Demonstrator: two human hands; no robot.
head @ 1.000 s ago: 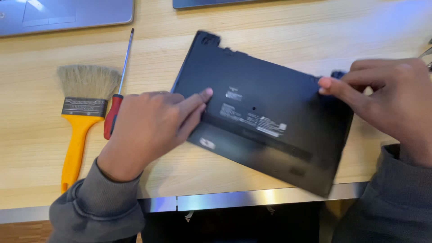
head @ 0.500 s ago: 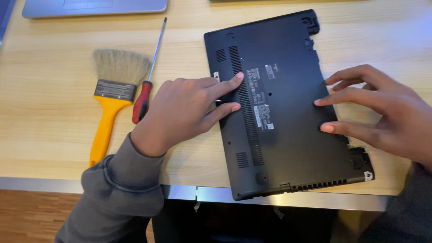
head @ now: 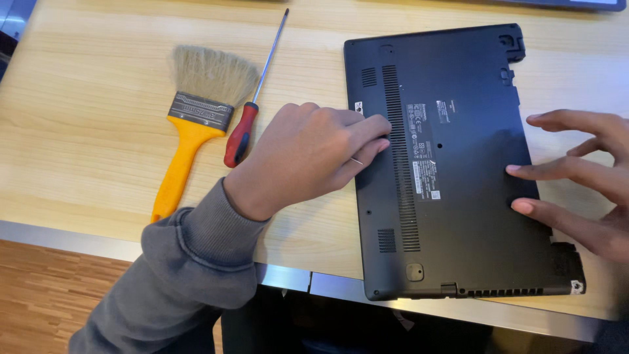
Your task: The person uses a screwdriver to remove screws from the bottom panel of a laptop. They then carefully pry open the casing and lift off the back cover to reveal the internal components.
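Laptop: black laptop [head: 458,164] lies bottom-up on the wooden table [head: 85,131], near the table's front edge, toward its right end; front end of the case overhangs the metal front edge strip [head: 288,278] a bit. Long side runs front-to-back.
Underside: vent slots [head: 400,157] in a long strip down the left part, small white labels [head: 426,157] mid-case, round rubber foot [head: 414,271] near the front left corner.
L hand: left hand [head: 308,160] rests on the table w/ fingers curled, fingertips on the laptop's left edge by the vents. A thin metal bit [head: 356,160] shows between the fingers; can't tell what it is or if it's pinched. Grey sleeve [head: 190,269] runs off over the table's front edge.
R hand: right hand [head: 583,187] comes in from the right, fingers spread and flat, tips pressing on the laptop's right side. Holds nothing.
Brush: paintbrush [head: 196,118], yellow handle, pale bristles, lies on the table left of the L hand, bristles toward the far edge, handle toward the front edge.
Screwdriver: screwdriver [head: 252,105], red-black handle, thin shaft, lies just right of the brush, tip toward the far edge; handle near the L hand's knuckles, not touched.
Floor: wood floor [head: 59,295] shows below the front left of the table.
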